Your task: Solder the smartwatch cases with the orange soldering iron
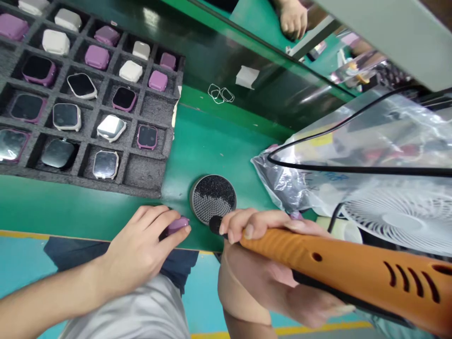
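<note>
My left hand (pixel 144 245) is closed around a small purple smartwatch case (pixel 177 225) at the front edge of the bench; the fingers hide most of it. My right hand (pixel 257 226) grips an orange electric screwdriver (pixel 339 268), its body slanting off to the lower right. The screwdriver's black nose (pixel 215 225) overlaps the near rim of a round dish (pixel 211 207), and its bit tip is not distinguishable. Tiny black screws or similar bits cover the dish's far half, while its near half shows a grid of small holes.
A grey foam tray (pixel 143 181) holds several purple, white and dark-screened smartwatches at left. On the right lie a clear plastic bag (pixel 293 183), a black cable (pixel 335 168) and a white fan (pixel 395 221). Thin white frames (pixel 221 94) sit farther back. Another person's hand (pixel 294 19) rests beyond.
</note>
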The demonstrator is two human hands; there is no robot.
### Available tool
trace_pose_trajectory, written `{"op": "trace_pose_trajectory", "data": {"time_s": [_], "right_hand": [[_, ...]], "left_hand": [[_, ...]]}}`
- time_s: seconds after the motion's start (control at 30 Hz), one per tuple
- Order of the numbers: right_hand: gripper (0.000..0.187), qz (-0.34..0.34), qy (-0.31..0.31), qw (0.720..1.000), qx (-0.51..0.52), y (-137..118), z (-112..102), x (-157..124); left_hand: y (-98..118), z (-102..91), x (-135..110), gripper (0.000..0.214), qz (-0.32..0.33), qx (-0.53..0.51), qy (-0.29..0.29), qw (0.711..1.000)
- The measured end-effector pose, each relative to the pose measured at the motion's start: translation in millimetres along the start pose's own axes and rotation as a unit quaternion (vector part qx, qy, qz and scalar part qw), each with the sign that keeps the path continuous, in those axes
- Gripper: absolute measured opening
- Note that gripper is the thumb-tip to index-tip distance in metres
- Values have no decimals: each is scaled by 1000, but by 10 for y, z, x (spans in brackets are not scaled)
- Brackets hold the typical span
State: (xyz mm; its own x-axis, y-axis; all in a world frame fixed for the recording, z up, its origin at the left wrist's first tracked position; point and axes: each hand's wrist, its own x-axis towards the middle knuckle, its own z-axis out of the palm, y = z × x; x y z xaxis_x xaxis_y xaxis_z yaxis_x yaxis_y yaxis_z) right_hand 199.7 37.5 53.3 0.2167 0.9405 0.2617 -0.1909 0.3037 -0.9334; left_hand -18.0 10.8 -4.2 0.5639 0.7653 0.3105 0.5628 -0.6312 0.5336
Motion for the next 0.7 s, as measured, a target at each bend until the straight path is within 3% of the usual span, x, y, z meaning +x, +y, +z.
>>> {"op": "trace_pose_trajectory", "data": {"time_s": [0.27, 0.47, 0.7], "right_hand": [[47, -3, 19, 1000, 0, -3, 60, -45], [42, -60, 51, 996, -53, -154, 113, -151], [29, -55, -27, 998, -27, -78, 151, -124]], "left_hand": [[21, 21, -1, 33, -11, -1, 2, 1000], [51, 43, 54, 29, 0, 2, -23, 1000], [29, 34, 75, 31, 2, -9, -22, 1000]]}}
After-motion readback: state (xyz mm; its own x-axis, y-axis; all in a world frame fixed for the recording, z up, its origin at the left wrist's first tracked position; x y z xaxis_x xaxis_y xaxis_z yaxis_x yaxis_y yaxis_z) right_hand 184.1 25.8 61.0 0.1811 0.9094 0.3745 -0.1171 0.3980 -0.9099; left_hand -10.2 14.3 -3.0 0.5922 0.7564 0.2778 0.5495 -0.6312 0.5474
